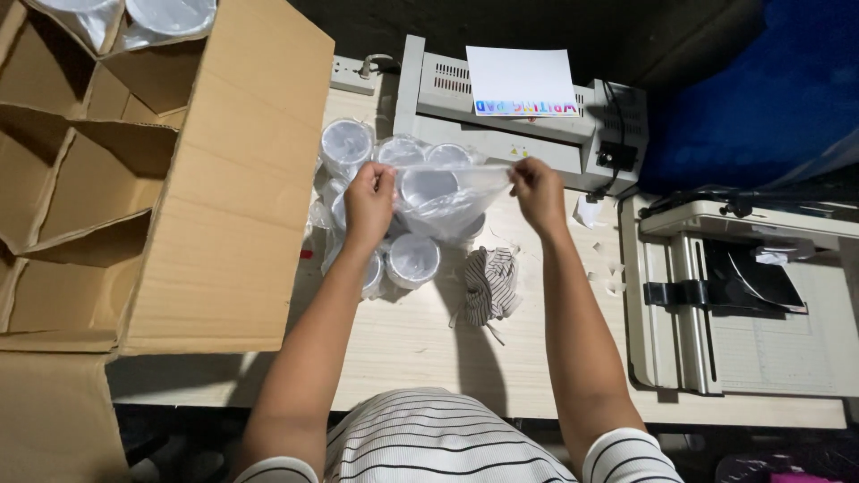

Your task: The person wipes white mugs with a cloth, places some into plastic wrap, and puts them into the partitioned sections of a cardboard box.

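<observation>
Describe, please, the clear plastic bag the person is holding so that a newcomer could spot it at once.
Start at the grey laminator at the back of the wooden table; just in front lies a cluster of wrapped white mugs. Above them, the left hand and right hand stretch the clear plastic bag taut. Unlike the wrappers lying around it, it is lifted and pulled flat.

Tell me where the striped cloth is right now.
In the head view, the striped cloth lies on the table just right of the wrapped cups, below the clear bag held up by both hands.
</observation>
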